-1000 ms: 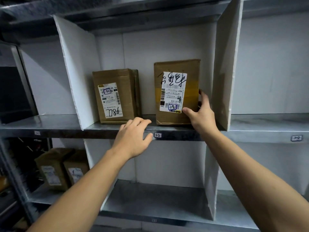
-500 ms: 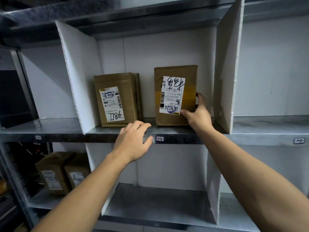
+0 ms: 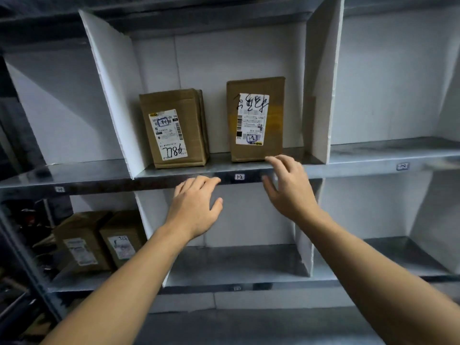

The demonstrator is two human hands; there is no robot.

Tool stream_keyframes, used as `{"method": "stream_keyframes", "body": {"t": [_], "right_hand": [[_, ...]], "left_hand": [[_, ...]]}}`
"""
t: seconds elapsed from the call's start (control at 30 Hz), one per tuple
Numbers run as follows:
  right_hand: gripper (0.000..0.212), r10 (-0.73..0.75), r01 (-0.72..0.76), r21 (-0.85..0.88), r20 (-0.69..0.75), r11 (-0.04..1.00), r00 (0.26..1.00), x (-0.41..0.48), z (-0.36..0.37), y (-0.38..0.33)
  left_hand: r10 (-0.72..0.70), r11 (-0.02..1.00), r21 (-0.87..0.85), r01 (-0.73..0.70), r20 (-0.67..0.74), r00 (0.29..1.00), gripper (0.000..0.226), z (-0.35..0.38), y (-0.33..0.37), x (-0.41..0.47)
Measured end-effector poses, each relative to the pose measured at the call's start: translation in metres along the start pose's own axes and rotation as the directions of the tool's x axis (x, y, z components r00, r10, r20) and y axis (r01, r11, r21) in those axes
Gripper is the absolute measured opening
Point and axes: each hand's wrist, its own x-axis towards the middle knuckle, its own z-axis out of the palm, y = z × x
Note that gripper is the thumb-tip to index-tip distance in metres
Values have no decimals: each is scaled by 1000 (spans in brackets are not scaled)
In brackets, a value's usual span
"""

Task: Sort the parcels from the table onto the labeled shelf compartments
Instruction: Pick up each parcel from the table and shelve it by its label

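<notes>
Right hand (image 3: 291, 192) now off upright brown white-labelled parcel (image 3: 256, 119)

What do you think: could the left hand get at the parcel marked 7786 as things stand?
Probably yes: the left hand hovers open below the shelf edge, with nothing before the 7786 parcel.

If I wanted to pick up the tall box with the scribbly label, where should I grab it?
Probably by its two upright side faces, reaching in from the front. The tall box stands upright with free space on both sides, between the other box and the white divider.
</notes>
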Motion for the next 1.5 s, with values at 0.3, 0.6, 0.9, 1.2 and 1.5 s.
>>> {"method": "stream_keyframes", "body": {"t": [0.3,0.6,0.9,1.2,1.5], "right_hand": [[38,152,-11,-434,294,901,944,-167,-42,-9],[40,456,-118,-648,382,752,804,-299,-140,27],[40,661,-289,-780,203,555,722,-375,-280,110],[45,821,-444,-837,10,319,571,-458,-440,207],[49,913,-574,-807,-119,140,390,-530,-521,257]], "left_hand": [[169,984,-77,-158,171,971,50,41,52,-90],[435,899,-214,-382,331,838,50,82,176,-145],[640,763,-357,-538,308,704,47,109,363,-131],[781,601,-517,-610,218,585,50,125,593,-144],[852,493,-605,-626,190,488,53,148,728,-170]]}}
